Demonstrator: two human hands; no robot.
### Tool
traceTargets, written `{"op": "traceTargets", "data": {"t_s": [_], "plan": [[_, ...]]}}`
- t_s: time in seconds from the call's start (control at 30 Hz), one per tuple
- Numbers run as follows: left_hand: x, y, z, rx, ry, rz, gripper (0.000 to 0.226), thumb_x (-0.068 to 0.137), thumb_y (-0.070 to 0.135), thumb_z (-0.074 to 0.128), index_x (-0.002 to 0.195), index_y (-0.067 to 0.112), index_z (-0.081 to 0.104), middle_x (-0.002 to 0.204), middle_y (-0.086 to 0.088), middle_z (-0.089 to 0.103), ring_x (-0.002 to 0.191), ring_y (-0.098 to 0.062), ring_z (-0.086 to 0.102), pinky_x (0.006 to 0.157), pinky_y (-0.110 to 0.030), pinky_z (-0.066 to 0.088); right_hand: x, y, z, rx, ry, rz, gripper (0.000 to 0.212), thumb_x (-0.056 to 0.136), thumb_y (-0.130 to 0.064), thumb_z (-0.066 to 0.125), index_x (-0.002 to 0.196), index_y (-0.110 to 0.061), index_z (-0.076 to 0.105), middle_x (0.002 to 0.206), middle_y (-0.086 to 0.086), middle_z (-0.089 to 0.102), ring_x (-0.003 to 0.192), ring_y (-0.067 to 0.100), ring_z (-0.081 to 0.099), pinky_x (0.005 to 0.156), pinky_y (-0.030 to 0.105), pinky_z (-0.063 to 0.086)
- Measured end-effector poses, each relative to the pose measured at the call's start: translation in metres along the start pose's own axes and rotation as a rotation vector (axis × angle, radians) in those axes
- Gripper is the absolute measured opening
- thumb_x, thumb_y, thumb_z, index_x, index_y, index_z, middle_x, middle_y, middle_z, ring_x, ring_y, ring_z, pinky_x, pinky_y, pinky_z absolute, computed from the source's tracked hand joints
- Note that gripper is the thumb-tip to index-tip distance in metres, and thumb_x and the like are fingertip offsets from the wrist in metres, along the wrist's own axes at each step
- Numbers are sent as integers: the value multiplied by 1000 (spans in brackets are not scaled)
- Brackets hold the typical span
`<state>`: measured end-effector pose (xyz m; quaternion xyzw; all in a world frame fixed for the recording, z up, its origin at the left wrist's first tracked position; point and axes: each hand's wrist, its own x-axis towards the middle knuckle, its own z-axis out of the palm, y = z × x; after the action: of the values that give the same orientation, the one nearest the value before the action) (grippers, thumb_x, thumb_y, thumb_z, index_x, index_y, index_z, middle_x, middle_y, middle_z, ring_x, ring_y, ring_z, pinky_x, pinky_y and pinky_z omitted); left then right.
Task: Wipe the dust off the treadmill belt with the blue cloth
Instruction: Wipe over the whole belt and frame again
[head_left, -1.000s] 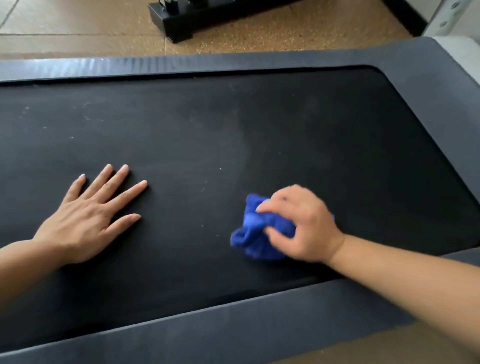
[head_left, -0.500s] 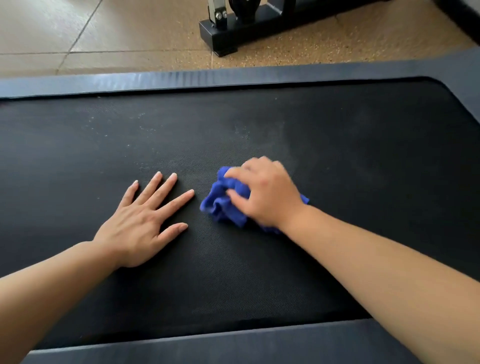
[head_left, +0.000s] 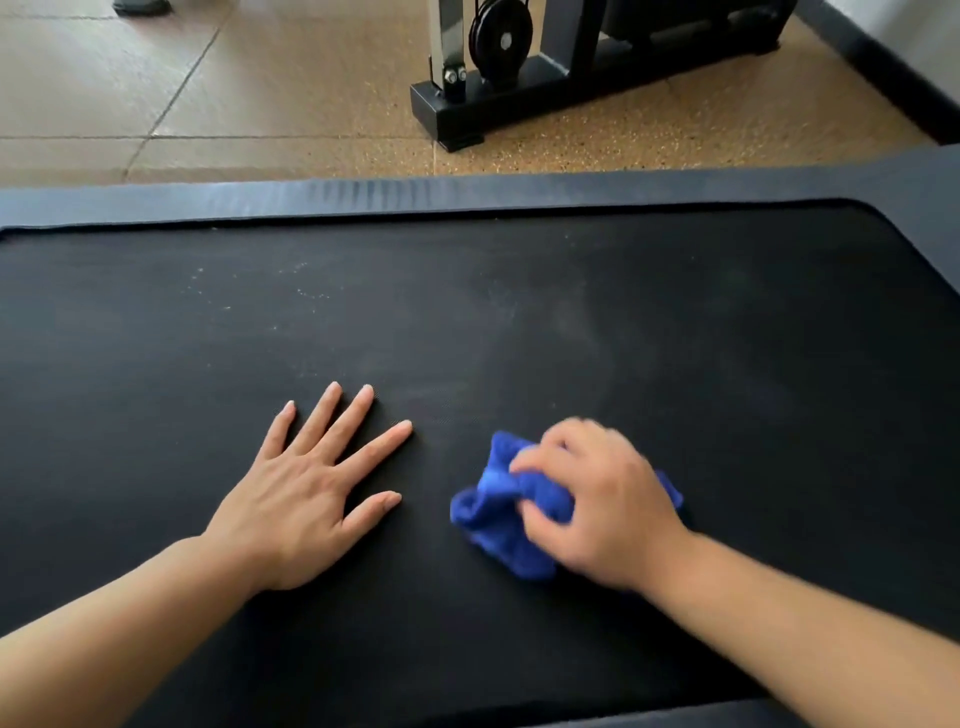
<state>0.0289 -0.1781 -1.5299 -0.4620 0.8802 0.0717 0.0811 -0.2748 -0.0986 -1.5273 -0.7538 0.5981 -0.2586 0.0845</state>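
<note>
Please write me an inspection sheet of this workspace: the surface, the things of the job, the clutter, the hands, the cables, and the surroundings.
Surface: black treadmill belt, pale dust specks at far left, faint smears mid-belt; grey side rail beyond.
Job's things: blue cloth, bunched, on the belt.
Clutter: nothing seen.
Hands: left hand flat on the belt, fingers spread; right hand grips the cloth, blurred.
Cables: nothing seen.
Surroundings: tan tiled floor; black exercise machine base beyond the rail.
</note>
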Motion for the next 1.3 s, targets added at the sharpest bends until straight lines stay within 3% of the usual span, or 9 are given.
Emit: {"op": "traceTargets", "data": {"t_s": [0.17,0.3,0.53,0.83,1.03,1.3], "plan": [[-2,-2,2,11,29,24,64,98,75,15,157,53,3,171,3,1,157,-23,-10,122,-54,4,-27,-5,3,-22,53,-25,27,77,-39,72,100,-26,73,95,-5,60,80,19,58,70,39,48],[0,-5,6,27,61,49,65,99,73,21,159,49,11,171,0,11,158,-26,0,121,-55,9,-15,-5,9,-61,132,44,26,77,-36,70,99,-25,75,90,-5,63,79,20,60,70,40,50],[1,-7,13,19,84,83,70,98,75,22,160,45,11,170,-3,13,157,-30,3,121,-60,13,-12,-5,8,-175,147,54,27,80,-36,68,100,-20,76,91,-4,65,77,20,61,69,40,49],[2,-13,16,-19,138,152,76,95,75,31,159,35,28,167,-9,23,156,-34,14,118,-67,21,-11,-16,8,-322,187,92,27,76,-32,74,100,-20,76,93,-2,66,80,22,62,71,40,47],[5,-12,16,-36,168,169,77,90,73,36,155,31,41,165,-12,29,153,-37,21,116,-70,21,5,-2,6,-375,176,16,30,78,-35,73,101,-17,77,95,2,67,79,25,62,72,39,46],[8,-9,19,-103,235,127,82,84,74,42,150,26,48,163,-17,32,150,-41,29,114,-69,27,112,68,12,-409,245,261,35,83,-44,59,104,-21,75,93,0,66,83,28,62,73,39,47]]}}
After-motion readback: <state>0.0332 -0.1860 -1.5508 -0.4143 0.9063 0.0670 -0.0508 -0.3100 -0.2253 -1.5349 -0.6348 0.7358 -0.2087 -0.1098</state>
